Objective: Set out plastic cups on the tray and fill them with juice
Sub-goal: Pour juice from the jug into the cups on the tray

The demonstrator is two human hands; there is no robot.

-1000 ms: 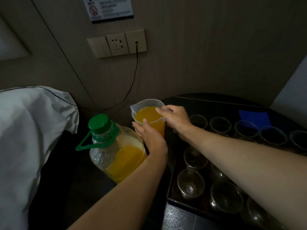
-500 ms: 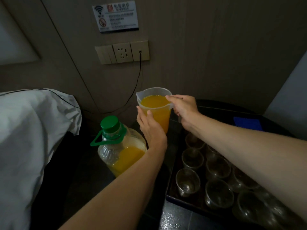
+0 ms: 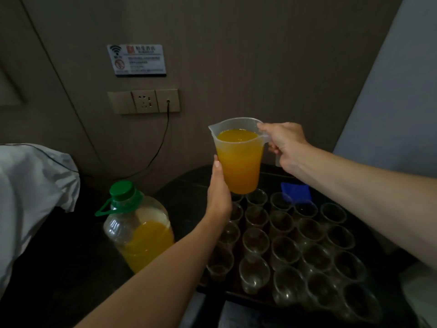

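at frame centre the right hand (image 3: 285,144) grips a juice-filled jug (image 3: 238,157) by its handle; the left hand (image 3: 218,197) rests on its side, above empty cups (image 3: 286,252).

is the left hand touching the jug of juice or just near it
Touching. The head view shows the left hand with straight fingers laid flush against the lower left side of the jug, no gap between them.

The right hand (image 3: 283,144) hides most of the handle of the jug (image 3: 239,162).
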